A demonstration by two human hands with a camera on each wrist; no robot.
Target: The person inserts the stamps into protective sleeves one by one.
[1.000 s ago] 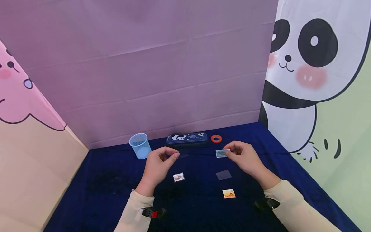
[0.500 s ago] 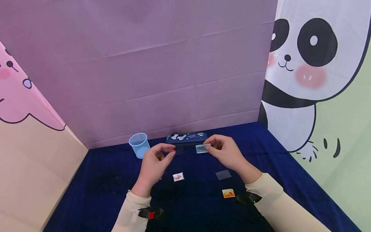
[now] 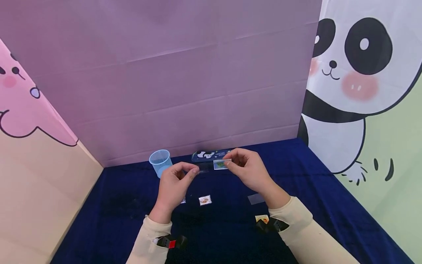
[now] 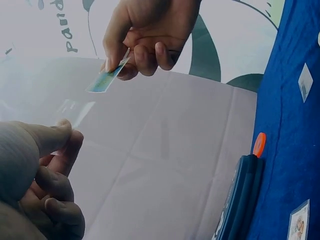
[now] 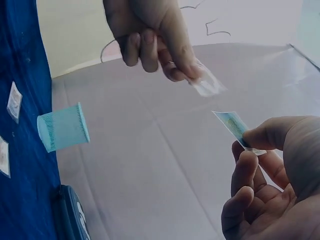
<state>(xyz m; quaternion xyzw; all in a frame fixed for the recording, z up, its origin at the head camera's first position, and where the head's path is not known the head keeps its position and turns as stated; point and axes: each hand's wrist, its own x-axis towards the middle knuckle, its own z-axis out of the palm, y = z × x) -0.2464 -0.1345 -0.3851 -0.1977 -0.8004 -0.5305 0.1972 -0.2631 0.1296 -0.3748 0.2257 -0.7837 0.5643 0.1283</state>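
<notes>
Between thumb and index finger, my left hand (image 3: 174,189) pinches a small clear plastic sleeve (image 5: 211,87), see-through and shiny. My right hand (image 3: 251,170) pinches one end of a small white-bordered picture card (image 3: 219,164), printed in blue and green. Both are held up over the dark blue cloth, facing each other. In the left wrist view a short gap separates the card (image 4: 106,80) from the sleeve (image 4: 80,114). Fingertips cover the near end of each piece.
Behind the hands stand a light blue mesh cup (image 3: 160,161) and a panda pencil case (image 3: 204,156). An orange ring-shaped roll (image 4: 259,145) lies by the case. On the cloth are a sleeved card (image 3: 205,200), a clear sleeve (image 3: 255,198) and an orange card (image 3: 261,218), partly covered.
My right hand has moved left with the picture card, close to the sleeve, and now overlaps the pencil case in the head view. My left hand has shifted only slightly.
</notes>
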